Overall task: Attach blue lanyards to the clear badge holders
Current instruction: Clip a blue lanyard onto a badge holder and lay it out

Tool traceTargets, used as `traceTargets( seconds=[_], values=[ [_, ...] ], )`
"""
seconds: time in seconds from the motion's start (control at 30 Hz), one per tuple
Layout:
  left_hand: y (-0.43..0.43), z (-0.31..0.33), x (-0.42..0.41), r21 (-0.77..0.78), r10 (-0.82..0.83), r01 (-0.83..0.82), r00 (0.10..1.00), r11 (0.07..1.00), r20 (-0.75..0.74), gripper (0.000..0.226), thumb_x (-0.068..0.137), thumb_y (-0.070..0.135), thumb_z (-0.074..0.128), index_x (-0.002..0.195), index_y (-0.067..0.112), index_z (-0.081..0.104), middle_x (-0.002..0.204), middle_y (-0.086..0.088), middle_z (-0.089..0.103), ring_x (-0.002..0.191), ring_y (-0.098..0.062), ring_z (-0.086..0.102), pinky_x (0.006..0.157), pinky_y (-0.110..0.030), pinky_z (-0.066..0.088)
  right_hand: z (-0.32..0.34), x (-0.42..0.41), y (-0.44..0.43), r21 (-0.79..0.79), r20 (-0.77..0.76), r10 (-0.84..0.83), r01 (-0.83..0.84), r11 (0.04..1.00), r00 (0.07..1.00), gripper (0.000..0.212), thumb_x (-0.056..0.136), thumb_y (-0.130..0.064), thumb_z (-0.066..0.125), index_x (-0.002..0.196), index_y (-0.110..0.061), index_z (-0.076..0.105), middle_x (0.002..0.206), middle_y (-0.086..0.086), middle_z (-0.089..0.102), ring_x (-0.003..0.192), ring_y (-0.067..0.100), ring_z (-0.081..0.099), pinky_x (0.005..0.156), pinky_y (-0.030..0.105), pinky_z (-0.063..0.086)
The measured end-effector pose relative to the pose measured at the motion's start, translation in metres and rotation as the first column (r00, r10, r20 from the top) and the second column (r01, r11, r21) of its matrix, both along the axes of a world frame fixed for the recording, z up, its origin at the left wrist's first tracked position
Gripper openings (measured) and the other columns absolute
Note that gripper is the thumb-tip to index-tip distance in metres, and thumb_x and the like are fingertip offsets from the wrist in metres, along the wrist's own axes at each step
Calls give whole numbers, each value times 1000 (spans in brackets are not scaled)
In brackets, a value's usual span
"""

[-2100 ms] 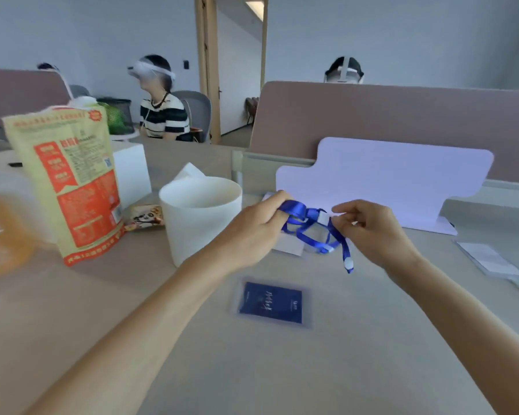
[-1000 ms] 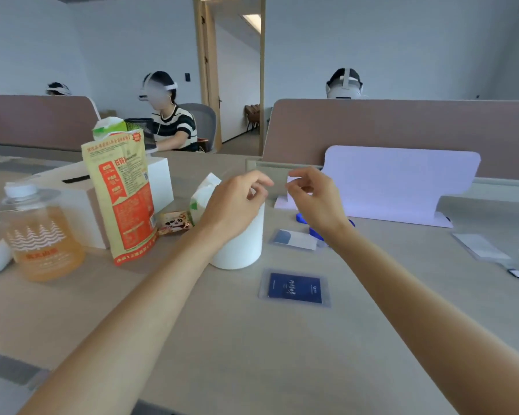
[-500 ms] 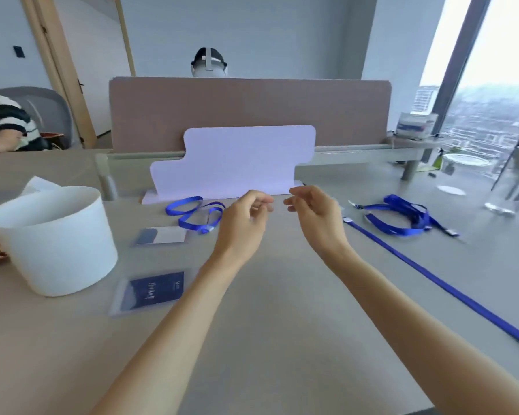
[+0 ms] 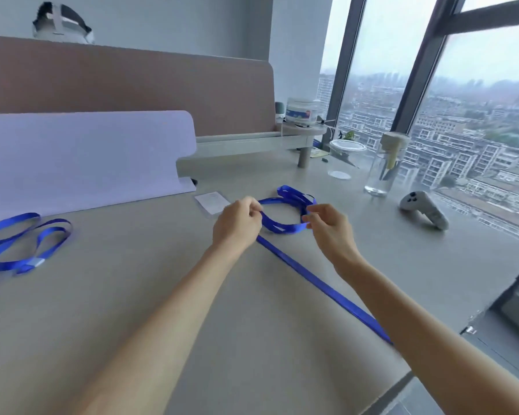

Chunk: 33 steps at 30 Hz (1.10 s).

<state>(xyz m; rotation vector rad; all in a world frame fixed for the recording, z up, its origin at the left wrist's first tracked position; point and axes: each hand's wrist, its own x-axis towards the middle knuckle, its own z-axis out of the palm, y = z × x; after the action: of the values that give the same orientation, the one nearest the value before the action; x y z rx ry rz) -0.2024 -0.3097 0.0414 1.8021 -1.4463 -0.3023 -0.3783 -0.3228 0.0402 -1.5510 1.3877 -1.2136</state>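
Observation:
A coiled blue lanyard (image 4: 285, 214) lies right of the table's middle. My left hand (image 4: 237, 224) pinches its left loop and my right hand (image 4: 327, 226) pinches its right end. A long straight blue strap (image 4: 321, 286) runs from under my left hand toward the table's near right edge. A clear badge holder (image 4: 212, 202) with a white card lies flat just behind my left hand. Another blue lanyard (image 4: 21, 244) with a white clip lies at the far left.
A lilac board (image 4: 84, 157) stands behind the work spot, with a brown divider (image 4: 132, 85) beyond it. At the right stand a glass jar (image 4: 345, 158), a glass bottle (image 4: 385, 163) and a grey controller (image 4: 423, 208). The table's edge (image 4: 402, 372) runs close at near right.
My view has swung to the right; the white bucket and the blue-card holder have left the frame. Both hands moved from empty air to the right lanyard and took hold of it.

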Motion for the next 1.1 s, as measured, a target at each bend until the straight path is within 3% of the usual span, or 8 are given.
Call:
traceTargets(
  seconds=[0.27, 0.37, 0.47, 0.63, 0.77, 0.87, 0.97, 1.1],
  values=[
    [-92, -18, 10, 108, 33, -56, 978, 993, 207, 33, 93, 14, 52, 124, 23, 55, 125, 2, 62, 116, -24, 53, 87, -37, 45, -14, 1, -64, -3, -183, 21, -22, 1000, 983, 26, 92, -16, 49, 113, -20, 64, 100, -4, 66, 79, 10, 60, 61, 22, 46],
    [-111, -23, 9, 199, -34, -41, 934, 979, 356, 45, 94, 9, 42, 137, 20, 45, 134, -8, 53, 125, -29, 42, 95, -40, 37, -25, 1, -80, -51, -269, 15, -30, 998, 963, 19, 89, -14, 51, 101, -21, 63, 105, -7, 63, 86, 13, 59, 74, 30, 50],
    [-128, -25, 2, 248, -78, -41, 889, 968, 452, 41, 94, 16, 37, 135, 15, 44, 136, -9, 50, 127, -31, 37, 96, -40, 33, -34, -5, -89, -68, -347, 27, -53, 996, 937, 19, 88, -13, 52, 103, -21, 61, 107, -5, 62, 98, 19, 58, 86, 36, 49],
    [-146, -25, -3, 255, -98, -37, 862, 966, 497, 30, 97, 23, 43, 124, 24, 53, 132, -7, 49, 124, -28, 39, 95, -41, 31, -38, -13, -93, -69, -389, 65, -99, 993, 919, 25, 88, -11, 55, 112, -16, 59, 110, -4, 59, 92, 16, 59, 76, 24, 40],
    [-141, -20, -6, 205, -99, 37, 949, 978, 301, 17, 97, 23, 46, 109, 17, 57, 119, -8, 55, 110, -28, 52, 84, -35, 39, -38, -17, -98, -64, -436, 46, -82, 995, 899, 33, 85, -10, 56, 116, -18, 57, 113, -2, 56, 95, 18, 57, 78, 26, 41],
    [-125, -7, -8, 69, -70, 74, 996, 995, -57, 10, 97, 19, 44, 103, 15, 52, 105, -3, 66, 90, -23, 61, 75, -36, 50, -34, -20, -100, -62, -489, -25, -6, 998, 872, 45, 83, -9, 58, 126, -19, 54, 119, 1, 53, 114, 22, 47, 87, 32, 42],
    [-105, 17, -9, -84, -177, 156, 854, 984, -490, 9, 97, 10, 46, 104, 15, 49, 92, 0, 69, 84, -13, 63, 76, -31, 55, -27, -18, -96, -140, -428, -110, 55, 989, 897, 47, 83, -7, 55, 129, -19, 55, 122, 4, 53, 118, 25, 39, 94, 30, 38],
    [-79, 54, -9, -217, -308, 218, 651, 951, -694, 24, 97, 4, 45, 119, 14, 48, 98, -5, 69, 84, -10, 66, 76, -29, 56, -5, -7, -78, -264, -317, -41, -46, 964, 948, 48, 85, -8, 57, 131, -20, 53, 125, -5, 55, 121, 18, 40, 95, 26, 36]
  ],
)
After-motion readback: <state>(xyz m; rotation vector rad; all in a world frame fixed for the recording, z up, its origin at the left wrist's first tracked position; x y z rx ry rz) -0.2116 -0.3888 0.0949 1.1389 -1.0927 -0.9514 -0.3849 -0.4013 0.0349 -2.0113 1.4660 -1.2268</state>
